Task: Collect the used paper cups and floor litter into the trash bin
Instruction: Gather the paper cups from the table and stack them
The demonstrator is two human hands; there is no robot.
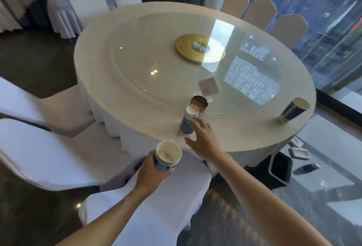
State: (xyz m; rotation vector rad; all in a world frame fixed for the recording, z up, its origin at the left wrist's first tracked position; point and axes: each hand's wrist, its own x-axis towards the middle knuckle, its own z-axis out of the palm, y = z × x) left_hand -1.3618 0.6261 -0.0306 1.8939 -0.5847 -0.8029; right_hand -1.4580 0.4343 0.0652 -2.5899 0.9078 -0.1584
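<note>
My left hand (151, 169) grips a stack of blue-and-white paper cups (168, 155) above a chair back at the table's near edge. My right hand (201, 136) is open, its fingers spread beside a single blue paper cup (189, 119) that stands upright on the tablecloth; the fingertips are at the cup's right side. Another blue paper cup (293, 110) stands at the table's right edge. A dark trash bin (279, 169) sits on the floor under the table's right side. Litter (299, 152) lies on the floor beyond the bin.
The round table (137, 112) carries a glass turntable (176, 73) with a gold centre disc (199, 48), a metal ashtray (198, 102) and a card stand (208, 87). White-covered chairs (49, 157) ring the table. A window wall is on the right.
</note>
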